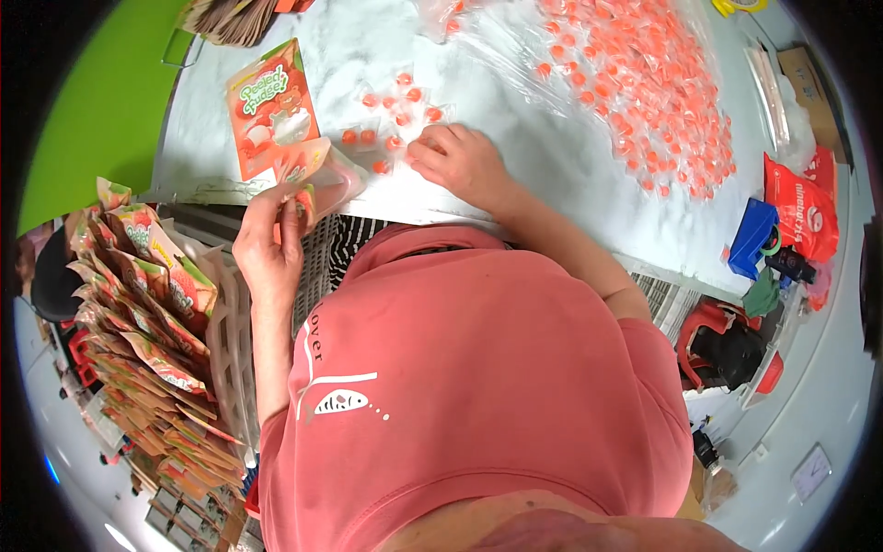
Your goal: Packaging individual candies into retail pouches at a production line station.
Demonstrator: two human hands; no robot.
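Observation:
My left hand [269,241] pinches the edge of a clear-and-red candy pouch [322,175] at the table's front edge. The pouch is tilted, its mouth apparently toward my right hand. My right hand [463,166] rests on the table with bent fingers, fingertips down beside a few wrapped candies; I see nothing held in it. Several small orange-red candies [402,106] in clear wrappers lie loose just beyond these fingers. A flat red printed pouch [273,110] lies behind the one in my left hand.
A large heap of wrapped candies [644,92] covers the far right of the white table [570,198]. Many filled pouches [156,313] stand in a crate at my left. Brown pouches [230,18] lie at the far left, by a green surface [101,110]. A red bag [800,207] sits at right.

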